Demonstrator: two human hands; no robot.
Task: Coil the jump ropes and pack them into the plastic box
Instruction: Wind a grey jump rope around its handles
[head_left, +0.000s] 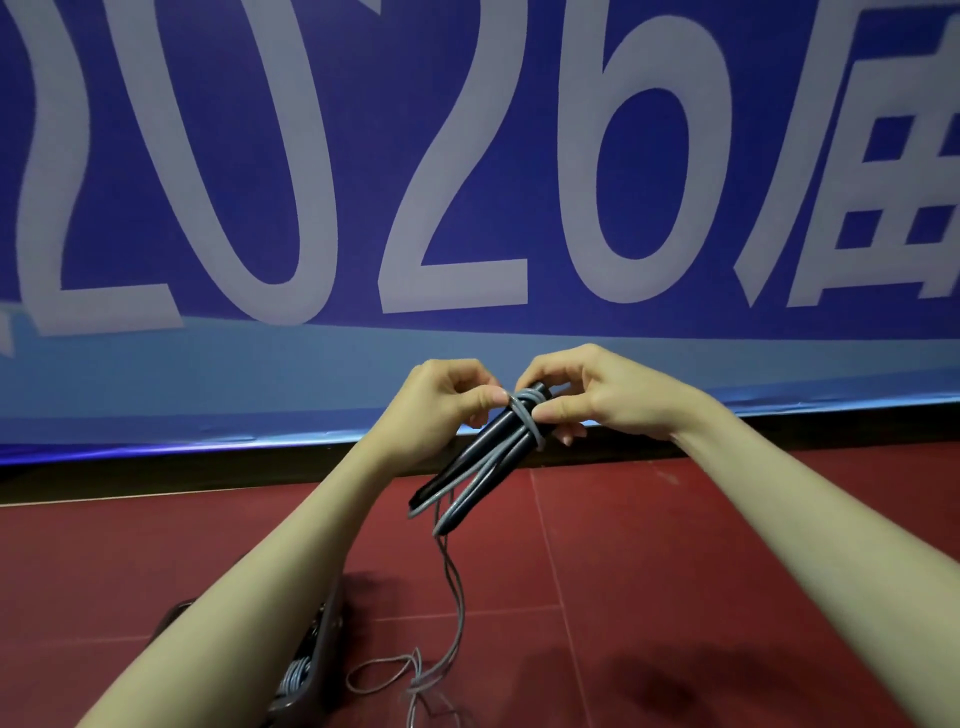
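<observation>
A jump rope (483, 457) with dark handles and a grey cord is held up in front of me, its two handles laid side by side. Grey cord is wound around the handles' upper end. My left hand (447, 400) pinches the cord at the wrap with thumb and fingers. My right hand (587, 395) grips the handles' top end, thumb pressed on the wrap. The loose cord (452, 597) hangs down to the floor and lies there in loops. The plastic box (311, 654) sits on the floor under my left forearm, mostly hidden, with a coiled grey rope (293, 678) inside.
A large blue banner (467, 182) with white figures stands upright just beyond my hands. The floor (675, 571) is dark red with thin seams, and a black strip runs along the banner's base.
</observation>
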